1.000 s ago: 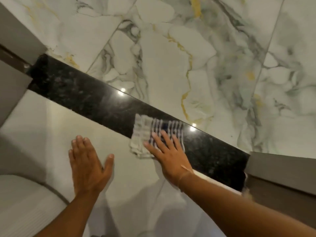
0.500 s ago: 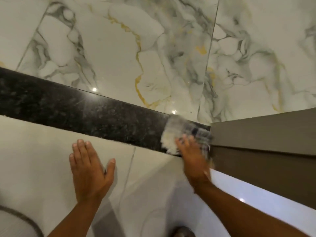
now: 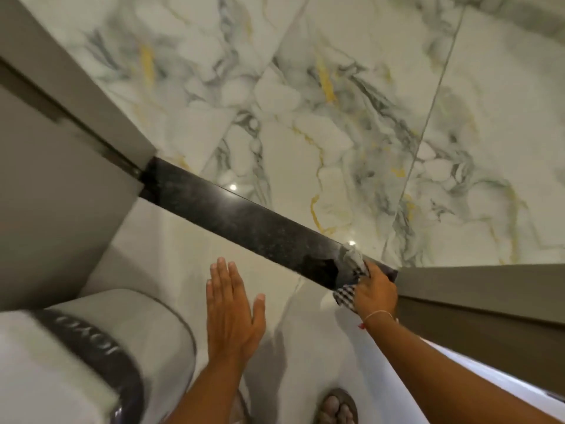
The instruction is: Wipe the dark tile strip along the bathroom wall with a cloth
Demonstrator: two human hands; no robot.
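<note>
Dark speckled tile strip (image 3: 244,221) runs up-left from my right hand (image 3: 374,290) | right hand closed around checked cloth (image 3: 348,289), bunched against the strip's right end | left hand (image 3: 232,310) flat, fingers spread, holding nothing, on pale tile just below the strip.

The right hand (image 3: 374,290) now grips the checked cloth (image 3: 347,293) bunched at the lower right end of the dark tile strip (image 3: 244,221), no longer pressing it flat mid-strip as a second ago. The view has swung back left, bringing a toilet tank (image 3: 91,347) into the lower left.
</note>
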